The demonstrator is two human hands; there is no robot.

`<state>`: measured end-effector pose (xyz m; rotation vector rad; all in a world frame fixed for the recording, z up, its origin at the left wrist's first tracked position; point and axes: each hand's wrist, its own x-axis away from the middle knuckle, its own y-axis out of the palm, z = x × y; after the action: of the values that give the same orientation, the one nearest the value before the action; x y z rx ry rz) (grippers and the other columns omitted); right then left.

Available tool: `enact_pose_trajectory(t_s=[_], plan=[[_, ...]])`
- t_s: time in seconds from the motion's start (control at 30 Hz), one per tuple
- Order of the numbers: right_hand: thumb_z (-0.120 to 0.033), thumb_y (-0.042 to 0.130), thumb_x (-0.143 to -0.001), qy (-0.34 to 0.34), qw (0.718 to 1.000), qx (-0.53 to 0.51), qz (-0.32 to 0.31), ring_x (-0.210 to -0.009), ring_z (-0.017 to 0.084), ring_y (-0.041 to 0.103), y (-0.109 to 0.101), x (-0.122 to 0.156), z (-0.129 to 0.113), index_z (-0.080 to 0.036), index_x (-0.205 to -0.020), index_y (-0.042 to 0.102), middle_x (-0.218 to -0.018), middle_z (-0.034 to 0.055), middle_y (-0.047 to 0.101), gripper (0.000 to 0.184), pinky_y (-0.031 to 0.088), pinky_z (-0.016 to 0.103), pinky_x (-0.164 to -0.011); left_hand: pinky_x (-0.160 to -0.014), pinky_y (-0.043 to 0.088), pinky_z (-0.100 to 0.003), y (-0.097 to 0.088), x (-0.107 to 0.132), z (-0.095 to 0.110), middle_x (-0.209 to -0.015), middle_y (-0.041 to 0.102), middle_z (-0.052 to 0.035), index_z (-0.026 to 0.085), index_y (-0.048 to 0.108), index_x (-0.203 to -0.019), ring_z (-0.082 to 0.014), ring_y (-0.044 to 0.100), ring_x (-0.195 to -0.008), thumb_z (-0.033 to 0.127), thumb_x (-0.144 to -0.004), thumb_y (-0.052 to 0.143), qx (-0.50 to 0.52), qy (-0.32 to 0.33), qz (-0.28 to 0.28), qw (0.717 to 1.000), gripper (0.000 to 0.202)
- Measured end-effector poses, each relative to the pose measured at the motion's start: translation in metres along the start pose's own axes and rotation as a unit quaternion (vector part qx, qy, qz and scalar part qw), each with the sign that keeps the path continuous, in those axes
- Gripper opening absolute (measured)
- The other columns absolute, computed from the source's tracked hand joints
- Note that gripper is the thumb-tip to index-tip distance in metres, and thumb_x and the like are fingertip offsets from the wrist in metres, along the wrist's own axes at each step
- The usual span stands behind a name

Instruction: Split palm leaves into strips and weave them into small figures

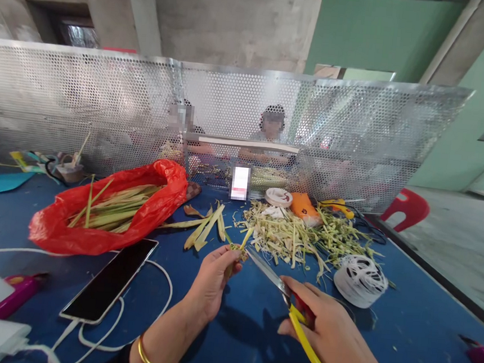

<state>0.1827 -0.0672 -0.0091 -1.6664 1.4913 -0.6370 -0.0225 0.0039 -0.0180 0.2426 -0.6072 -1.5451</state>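
My left hand (pixel 212 278) pinches a small bundle of plant leaf strips (pixel 240 251) above the blue table, its thumb pressed over them. A pale green strip end sticks up out of the bundle. Scissors (pixel 270 275) with yellow and red handles are in my right hand (pixel 325 324), fingers through the handles. Their blades point up and left, with the tips close beside the bundle; whether they touch it I cannot tell. Beyond my hands lie a few loose pale leaf strips (pixel 208 229) and a heap of leaf trimmings (pixel 290 236).
A red plastic bag (pixel 105 243) of long leaves lies at left, near a phone (pixel 110 283) on a white cable. To the right is a roll of white string (pixel 360 282). A perforated metal screen (pixel 232 101) stands across the back, with two people behind it.
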Motion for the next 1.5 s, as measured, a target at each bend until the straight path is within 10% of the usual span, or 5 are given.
enact_pose_trajectory(t_s=[1.07, 1.33, 1.5], plan=[[-0.042, 0.068, -0.076, -0.071, 0.992, 0.093, 0.048, -0.081, 0.023, 0.07, 0.009, 0.002, 0.014, -0.024, -0.119, 0.06, -0.105, 0.0086, 0.07, 0.047, 0.057, 0.029, -0.068, -0.063, 0.039, -0.019, 0.003, 0.004, 0.001, -0.066, 0.059, 0.0004, 0.014, 0.065, -0.064, -0.0079, 0.049, -0.06, 0.025, -0.067, 0.07, -0.103, 0.021, -0.013, 0.994, 0.012], [-0.048, 0.068, -0.073, 0.049, 0.988, -0.122, 0.077, -0.067, 0.019, 0.063, 0.008, 0.0, 0.017, -0.022, -0.112, 0.065, -0.083, 0.0032, 0.069, 0.047, 0.051, 0.026, -0.062, -0.063, 0.044, -0.018, 0.002, 0.004, 0.004, -0.077, 0.069, -0.0037, 0.013, 0.071, -0.074, -0.0074, 0.056, -0.059, 0.03, -0.065, 0.075, -0.05, -0.025, -0.017, 0.998, 0.02], [-0.055, 0.062, -0.076, 0.107, 0.902, -0.408, 0.094, -0.042, 0.01, 0.04, 0.01, 0.0, 0.013, -0.015, -0.117, 0.058, -0.058, -0.0022, 0.05, 0.058, 0.034, 0.023, -0.041, -0.072, 0.05, -0.023, 0.004, 0.005, 0.003, -0.087, 0.072, -0.0093, 0.012, 0.073, -0.08, -0.0117, 0.062, -0.066, 0.035, -0.072, 0.07, -0.025, -0.066, -0.032, 0.997, 0.025]])
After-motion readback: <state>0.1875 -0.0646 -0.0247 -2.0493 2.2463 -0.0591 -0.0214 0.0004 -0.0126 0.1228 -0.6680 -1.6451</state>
